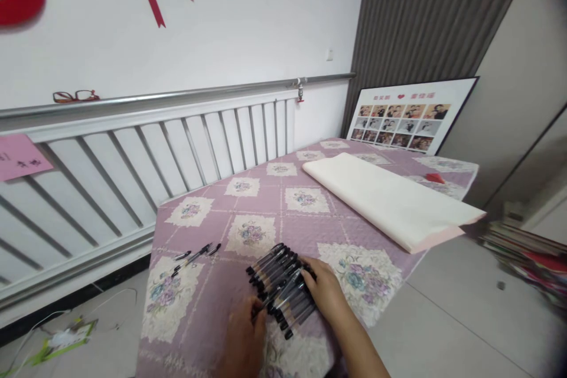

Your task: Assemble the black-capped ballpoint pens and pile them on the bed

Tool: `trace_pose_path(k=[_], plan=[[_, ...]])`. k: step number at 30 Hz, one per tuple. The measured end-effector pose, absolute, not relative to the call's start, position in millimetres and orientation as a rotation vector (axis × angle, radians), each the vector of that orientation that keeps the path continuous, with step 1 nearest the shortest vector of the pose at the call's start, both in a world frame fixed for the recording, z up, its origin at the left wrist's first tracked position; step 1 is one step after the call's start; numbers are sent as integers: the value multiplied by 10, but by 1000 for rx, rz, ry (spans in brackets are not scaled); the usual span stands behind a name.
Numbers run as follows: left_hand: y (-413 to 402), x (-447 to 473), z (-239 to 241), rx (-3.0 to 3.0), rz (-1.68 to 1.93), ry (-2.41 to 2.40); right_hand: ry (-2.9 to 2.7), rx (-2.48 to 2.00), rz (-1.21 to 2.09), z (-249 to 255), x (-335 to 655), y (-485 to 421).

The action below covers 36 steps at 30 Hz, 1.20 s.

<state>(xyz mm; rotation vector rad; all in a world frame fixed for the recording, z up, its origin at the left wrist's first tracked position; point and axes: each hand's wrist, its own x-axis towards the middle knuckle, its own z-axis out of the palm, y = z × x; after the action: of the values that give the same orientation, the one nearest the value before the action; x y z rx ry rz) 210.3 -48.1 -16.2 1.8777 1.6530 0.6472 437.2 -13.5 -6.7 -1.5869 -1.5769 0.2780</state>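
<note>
A row of several clear pens with black caps (279, 283) lies side by side on the purple flowered tablecloth (212, 301). My right hand (325, 292) rests on the right end of the row, fingers curled over the pens. My left hand (245, 331) is at the near left end, fingers pinched on one pen's tip. Two loose pens with a separate cap (195, 255) lie apart to the left.
A folded stack of cream paper (390, 201) lies across the table's far right, a small red scrap (434, 178) behind it. A photo board (410, 115) leans on the wall. A white radiator cover (133, 153) runs along the left. Books are piled on the floor (527, 254).
</note>
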Motion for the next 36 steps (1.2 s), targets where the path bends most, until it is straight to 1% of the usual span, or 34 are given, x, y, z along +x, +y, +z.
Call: trace_pose_path(k=[7,14,21,26,31,36], plan=[[-473,2200,-92,2002,458,1730,-1573,-1602,302,-114,4366,-87],[-455,2193,-142,1970,518,1722,-1546,-1618,325,-38,4306,-66],[-517,2187,-131,2027,623,1623,-1479,-1484,409,71,4392,-190],[-544,2244,-126,2116,670,1546,-1372,-1544,444,3,4518,-323],[-538,2271,-157,2137,654,1517,-1388,-1604,441,-59,4549,-334],[-527,2256,-207,2074,763,1477,-1398,-1644,402,-52,4542,-313]])
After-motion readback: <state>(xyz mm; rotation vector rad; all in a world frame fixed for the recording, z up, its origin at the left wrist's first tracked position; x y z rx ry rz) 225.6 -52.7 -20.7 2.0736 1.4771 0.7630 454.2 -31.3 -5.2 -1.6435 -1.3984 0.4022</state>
